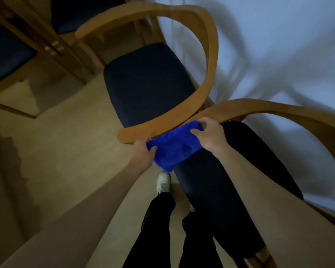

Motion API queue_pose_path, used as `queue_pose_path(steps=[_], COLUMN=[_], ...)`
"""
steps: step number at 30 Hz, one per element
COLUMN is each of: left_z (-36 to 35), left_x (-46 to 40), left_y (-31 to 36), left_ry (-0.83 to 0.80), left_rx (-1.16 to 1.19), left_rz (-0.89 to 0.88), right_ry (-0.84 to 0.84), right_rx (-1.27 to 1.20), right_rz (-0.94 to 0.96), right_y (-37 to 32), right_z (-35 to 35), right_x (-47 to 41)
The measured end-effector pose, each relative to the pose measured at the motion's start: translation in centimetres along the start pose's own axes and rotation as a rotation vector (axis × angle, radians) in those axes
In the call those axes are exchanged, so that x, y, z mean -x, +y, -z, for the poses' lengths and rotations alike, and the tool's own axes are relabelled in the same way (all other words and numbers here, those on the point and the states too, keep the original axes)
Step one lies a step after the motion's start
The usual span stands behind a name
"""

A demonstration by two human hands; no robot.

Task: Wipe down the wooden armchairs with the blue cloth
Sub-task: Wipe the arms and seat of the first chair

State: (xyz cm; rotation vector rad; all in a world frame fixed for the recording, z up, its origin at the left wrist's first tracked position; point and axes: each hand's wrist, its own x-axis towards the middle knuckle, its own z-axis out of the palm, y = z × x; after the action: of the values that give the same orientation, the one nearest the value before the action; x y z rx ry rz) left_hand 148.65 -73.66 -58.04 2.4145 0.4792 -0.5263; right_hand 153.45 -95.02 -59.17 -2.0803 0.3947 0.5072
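Note:
Two wooden armchairs with dark seats stand side by side against a pale wall. The farther armchair [207, 60] has a curved wooden arm rail whose near end sits at centre. The nearer armchair [278, 111] curves off to the right. A blue cloth [174, 147] is draped where the two arm rails meet. My left hand [143, 153] grips its lower left edge, thumb on top. My right hand [207, 134] pinches its upper right edge. The rail under the cloth is hidden.
More wooden chairs with dark seats [6, 53] stand at the upper left. A pale wooden floor [75, 136] spreads left of the armchairs. My legs in dark trousers and a white shoe [163, 182] are beside the nearer seat.

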Motion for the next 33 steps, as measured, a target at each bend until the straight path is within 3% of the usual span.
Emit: queue_pose_path(steps=[7,11,15,16,17,20,24,29,33], left_z=[-2.0,-3.4,-3.5,-3.5,-3.7,-5.2,-6.7,-6.6,-6.6], left_x=[-3.2,-3.0,-3.1,-3.0,-2.8,-2.3,-2.6,-2.4,-2.5], left_y=[-2.1,-3.4,-4.5,-4.5,-4.4,-3.6,-2.2,-3.0,-3.5], left_ry=[-0.144,-0.314,-0.491,-0.508,-0.455,-0.100,-0.113,-0.011,-0.014], left_rx=[0.041,0.114,0.454,0.430,0.289,-0.228,-0.265,-0.357,-0.368], left_rz=[-0.012,0.011,0.108,0.054,-0.040,-0.253,-0.139,-0.248,-0.239], right_ry=[0.153,0.208,0.181,0.150,0.107,0.000,-0.022,-0.012,-0.010], right_rx=[0.169,0.524,0.728,0.801,0.866,0.913,0.860,0.876,0.829], right_rz=[0.121,0.276,0.374,0.400,0.415,0.378,0.367,0.389,0.378], right_y=[0.1,1.8,2.4,2.4,2.3,2.0,1.5,1.1,1.1], right_z=[-2.5,-3.8,-2.8,-2.1,-1.4,0.0,0.1,0.2,-0.3], right_x=[-1.5,-1.1,-1.7,-2.2,-2.8,-4.1,-4.1,-4.0,-4.0])
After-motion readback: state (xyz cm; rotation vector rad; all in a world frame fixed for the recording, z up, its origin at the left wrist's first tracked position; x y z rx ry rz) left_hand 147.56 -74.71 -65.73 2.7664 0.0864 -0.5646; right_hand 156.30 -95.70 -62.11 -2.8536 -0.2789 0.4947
